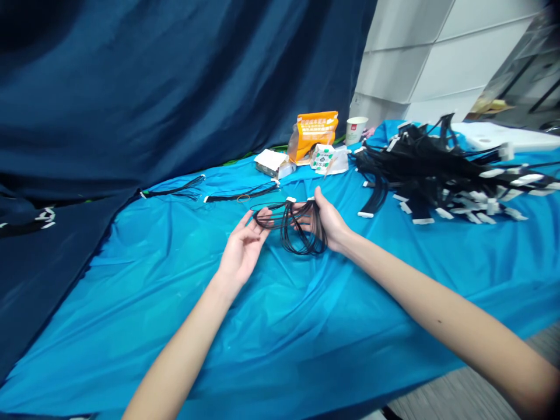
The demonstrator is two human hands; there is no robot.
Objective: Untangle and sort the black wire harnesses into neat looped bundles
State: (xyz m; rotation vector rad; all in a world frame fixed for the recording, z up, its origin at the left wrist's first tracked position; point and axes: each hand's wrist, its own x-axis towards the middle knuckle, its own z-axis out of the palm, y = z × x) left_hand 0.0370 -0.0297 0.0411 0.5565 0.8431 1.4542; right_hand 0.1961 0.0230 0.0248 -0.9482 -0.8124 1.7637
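Observation:
A looped bundle of thin black wires (303,233) with white connectors at its upper ends is held up between both hands above the blue cloth. My right hand (331,226) grips its right side near a connector, thumb pointing up and fingers behind the wires. At the left end of the loops, my left hand (242,248) has its fingertips curled around the strands, palm turned up. Part of the right fingers is hidden by the wires. Beyond the hands lie a black wire bundle (240,195) with white ends and an orange rubber band (243,199).
A large heap of black cables (433,163) with white connectors covers the right side. An orange pouch (314,137), a small box (275,164), a white-green packet (329,158) and a paper cup (355,129) stand at the back. Another wire bundle (175,189) lies left.

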